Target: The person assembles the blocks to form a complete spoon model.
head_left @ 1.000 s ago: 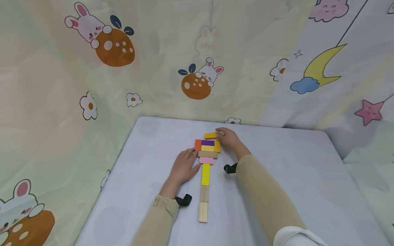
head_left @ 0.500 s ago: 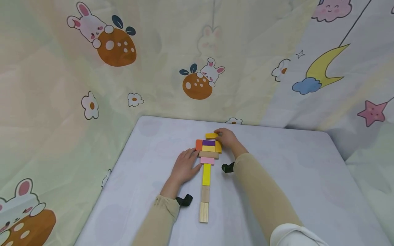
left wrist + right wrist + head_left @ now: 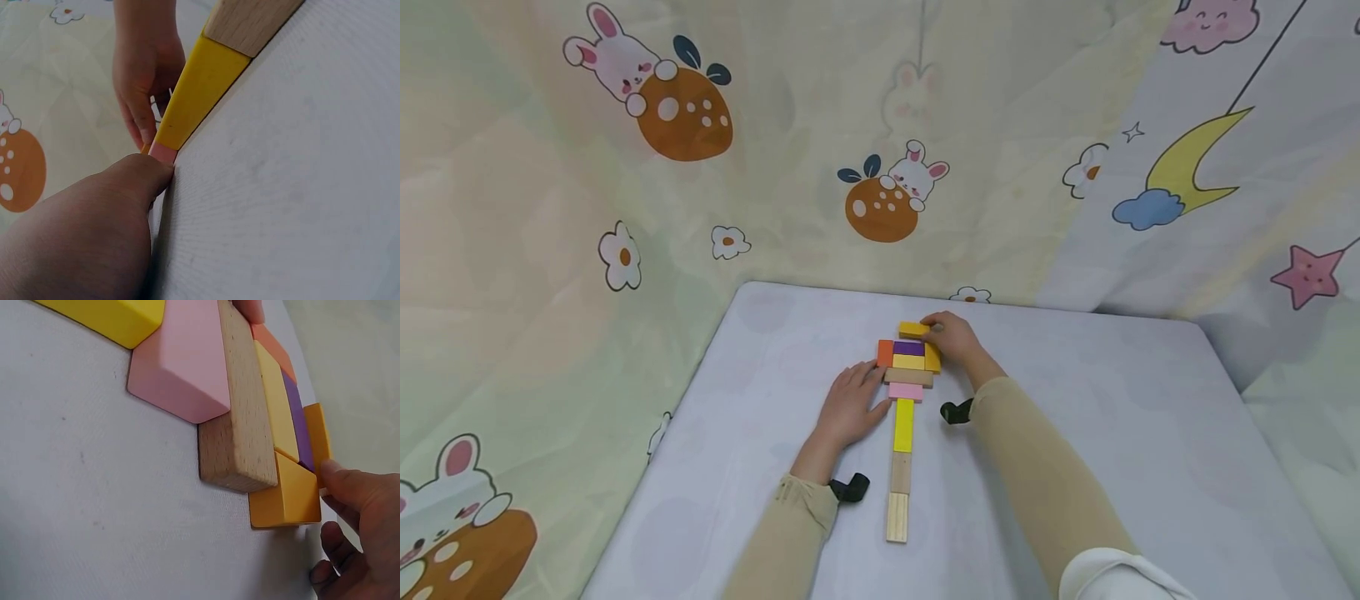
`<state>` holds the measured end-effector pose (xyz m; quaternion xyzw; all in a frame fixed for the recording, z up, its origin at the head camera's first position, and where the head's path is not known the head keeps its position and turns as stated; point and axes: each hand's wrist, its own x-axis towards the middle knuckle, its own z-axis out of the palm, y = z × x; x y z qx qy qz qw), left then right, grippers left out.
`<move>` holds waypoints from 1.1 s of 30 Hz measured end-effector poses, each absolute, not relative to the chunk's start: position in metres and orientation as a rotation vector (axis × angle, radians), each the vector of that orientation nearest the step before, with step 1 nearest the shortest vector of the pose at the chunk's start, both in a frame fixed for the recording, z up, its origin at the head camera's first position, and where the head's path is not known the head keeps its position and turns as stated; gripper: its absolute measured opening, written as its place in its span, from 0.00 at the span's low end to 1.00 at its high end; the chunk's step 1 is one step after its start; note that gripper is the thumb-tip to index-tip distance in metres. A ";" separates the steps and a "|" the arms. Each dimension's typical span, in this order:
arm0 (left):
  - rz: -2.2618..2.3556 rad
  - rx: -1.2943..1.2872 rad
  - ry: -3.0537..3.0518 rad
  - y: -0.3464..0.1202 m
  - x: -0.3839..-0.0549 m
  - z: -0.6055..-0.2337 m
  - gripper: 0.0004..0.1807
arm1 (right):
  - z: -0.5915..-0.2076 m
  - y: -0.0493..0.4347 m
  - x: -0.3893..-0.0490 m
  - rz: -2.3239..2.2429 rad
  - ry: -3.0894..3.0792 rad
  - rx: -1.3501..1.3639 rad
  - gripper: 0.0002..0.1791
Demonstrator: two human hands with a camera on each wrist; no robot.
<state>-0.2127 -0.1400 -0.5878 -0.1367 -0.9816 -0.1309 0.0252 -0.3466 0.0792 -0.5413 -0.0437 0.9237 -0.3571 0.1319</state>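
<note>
My right hand [image 3: 957, 337] pinches the right end of an orange-yellow block [image 3: 912, 330] just beyond the far side of a flat block arrangement. In the right wrist view this block [image 3: 318, 439] stands beside the purple block [image 3: 299, 422]. Below it lie an orange block [image 3: 885, 352], a pale yellow block [image 3: 908, 362] and another orange-yellow block [image 3: 932, 358]. A wooden block [image 3: 907, 378] and a pink block [image 3: 906, 391] come nearer. Palm down, my left hand [image 3: 852, 407] rests at the left side, fingertips by the orange block and thumb at the pink one.
A bright yellow block [image 3: 903, 425] and two wooden blocks [image 3: 901, 473] run in a line toward me. All lie on a white-covered table [image 3: 715, 500]. Behind its far edge hangs a printed cloth [image 3: 790, 167]. Dark wrist mounts [image 3: 850, 488] stick out near both sleeves.
My right fingers have closed onto the end of the orange-yellow block, which has shifted slightly left and away. My left hand stays in place.
</note>
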 end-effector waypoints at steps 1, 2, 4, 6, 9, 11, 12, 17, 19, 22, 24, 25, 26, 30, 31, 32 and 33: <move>-0.404 -0.423 -3.036 -0.140 -0.213 -0.587 0.37 | -0.541 0.079 -0.346 -1.037 2.675 -0.129 0.17; -0.402 -0.425 -3.037 -0.140 -0.213 -0.587 0.37 | -0.541 0.079 -0.346 -1.040 2.668 -0.132 0.17; -0.397 -0.426 -3.040 -0.140 -0.213 -0.587 0.37 | -0.541 0.079 -0.346 -1.049 2.659 -0.137 0.17; -0.397 -0.424 -3.041 -0.140 -0.213 -0.586 0.37 | -0.541 0.079 -0.346 -1.053 2.652 -0.148 0.16; -0.395 -0.420 -3.041 -0.140 -0.214 -0.587 0.37 | -0.541 0.079 -0.346 -1.040 2.654 -0.161 0.17; -0.402 -0.422 -3.037 -0.140 -0.214 -0.587 0.37 | -0.542 0.079 -0.346 -1.031 2.650 -0.161 0.16; -0.402 -0.423 -3.037 -0.140 -0.214 -0.587 0.37 | -0.542 0.079 -0.346 -1.029 2.648 -0.160 0.17; -0.405 -0.424 -3.036 -0.140 -0.213 -0.587 0.37 | -0.546 0.079 -0.345 -1.013 2.637 -0.163 0.17; -0.408 -0.426 -3.033 -0.139 -0.212 -0.587 0.37 | -0.547 0.079 -0.345 -1.017 2.636 -0.158 0.17; -0.409 -0.430 -3.029 -0.138 -0.212 -0.587 0.37 | -0.548 0.080 -0.343 -1.031 2.631 -0.146 0.17; -0.407 -0.433 -3.024 -0.137 -0.213 -0.588 0.37 | -0.548 0.081 -0.342 -1.043 2.631 -0.139 0.17; -0.405 -0.433 -3.023 -0.137 -0.213 -0.588 0.37 | -0.548 0.081 -0.341 -1.041 2.634 -0.139 0.17; -0.405 -0.435 -3.023 -0.137 -0.214 -0.588 0.37 | -0.548 0.081 -0.341 -1.039 2.637 -0.138 0.17; -0.406 -0.434 -3.031 -0.137 -0.213 -0.587 0.37 | -0.549 0.083 -0.335 -1.035 2.662 -0.169 0.20; -0.411 -0.430 -3.036 -0.137 -0.213 -0.587 0.38 | -0.550 0.084 -0.333 -1.037 2.671 -0.178 0.21; -0.411 -0.426 -3.042 -0.138 -0.212 -0.587 0.38 | -0.551 0.085 -0.331 -1.046 2.674 -0.181 0.22; -0.411 -0.421 -3.049 -0.138 -0.212 -0.586 0.38 | -0.551 0.086 -0.328 -1.056 2.680 -0.183 0.22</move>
